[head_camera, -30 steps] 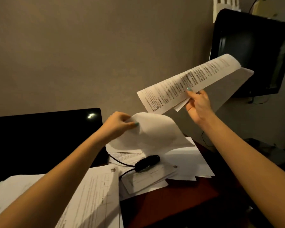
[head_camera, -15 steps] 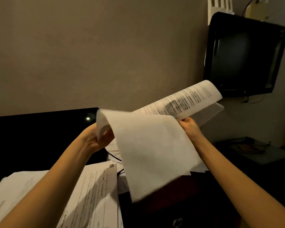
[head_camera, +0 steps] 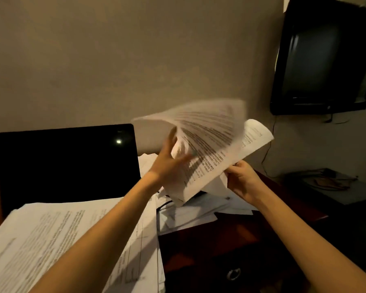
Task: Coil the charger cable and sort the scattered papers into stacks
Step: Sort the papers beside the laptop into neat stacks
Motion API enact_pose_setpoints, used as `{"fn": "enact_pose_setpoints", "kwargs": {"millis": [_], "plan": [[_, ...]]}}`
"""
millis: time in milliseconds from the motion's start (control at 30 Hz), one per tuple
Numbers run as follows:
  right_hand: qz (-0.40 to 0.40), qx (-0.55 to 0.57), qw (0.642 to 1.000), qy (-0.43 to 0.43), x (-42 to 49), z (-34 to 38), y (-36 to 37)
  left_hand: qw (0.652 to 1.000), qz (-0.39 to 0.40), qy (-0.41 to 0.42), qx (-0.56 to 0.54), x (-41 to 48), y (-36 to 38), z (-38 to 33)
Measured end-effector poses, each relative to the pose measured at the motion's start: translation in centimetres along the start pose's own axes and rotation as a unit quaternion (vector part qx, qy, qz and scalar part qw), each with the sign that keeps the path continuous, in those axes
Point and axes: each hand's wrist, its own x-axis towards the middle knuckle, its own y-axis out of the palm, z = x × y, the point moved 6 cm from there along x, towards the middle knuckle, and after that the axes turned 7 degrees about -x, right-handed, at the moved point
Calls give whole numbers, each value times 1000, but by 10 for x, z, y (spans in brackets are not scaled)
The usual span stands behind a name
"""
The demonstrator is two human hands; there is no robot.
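My right hand (head_camera: 241,180) grips the lower corner of a bundle of printed sheets (head_camera: 216,153) held up over the desk. A motion-blurred sheet (head_camera: 199,119) arches over the bundle's top. My left hand (head_camera: 169,163) lies against the bundle's left side with fingers stretched out. Below them, loose white papers (head_camera: 190,214) lie scattered on the dark red desk (head_camera: 220,235). A short stretch of black charger cable (head_camera: 164,205) shows among them; the rest is hidden by the held sheets. A thick stack of printed papers (head_camera: 51,240) sits at the front left.
A black laptop screen (head_camera: 66,163) stands open at the left behind the stack. A black monitor (head_camera: 323,58) hangs on the wall at the upper right. A low grey table (head_camera: 336,187) with small items stands to the right. A drawer handle (head_camera: 234,273) shows below the desk edge.
My left hand lifted a white sheet off the desk and swung it onto the bundle in my right hand. The bundle came down lower and closer. The sheet is still moving.
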Motion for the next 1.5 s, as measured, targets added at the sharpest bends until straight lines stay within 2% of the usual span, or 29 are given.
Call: {"fn": "enact_pose_setpoints", "kwargs": {"millis": [67,100,267,367,433,533,700,900,1000,1067,1133,1233,1300,1367,1433,1500], "plan": [[-7,-2,1000,17,-2,-1,0,986,9,37,163,0,4,8],[-9,-5,1000,24,-3,-2,-1,980,22,36,195,2,4,14],[-45,5,998,44,-5,-6,-10,967,104,-32,229,4,21,35],[-62,43,996,40,-7,-8,-13,970,133,-44,199,-1,37,45],[-61,63,995,44,-9,-9,-14,966,136,-37,215,0,44,49],[-38,69,995,55,-10,-9,-15,938,152,-28,310,5,56,47],[-13,50,998,19,-14,-2,-17,928,164,-14,333,9,74,40],[-35,31,999,18,-17,0,-19,905,150,-5,399,10,81,51],[-21,32,999,0,-21,3,-17,896,124,36,424,9,79,48],[-62,7,998,1,-21,3,-23,888,132,65,435,8,80,45],[-140,-22,990,13,-19,1,-36,893,138,70,422,11,76,43],[-218,-29,975,31,-16,3,-54,930,102,43,352,22,58,48],[-215,-26,976,35,-12,5,-58,942,57,21,330,28,45,54],[-195,-15,980,28,-11,12,-59,958,23,-46,281,30,31,67],[-172,-13,985,21,-11,20,-61,977,13,-143,159,29,19,85],[-156,-17,987,37,-10,23,-67,975,22,-212,68,25,12,98]]}}
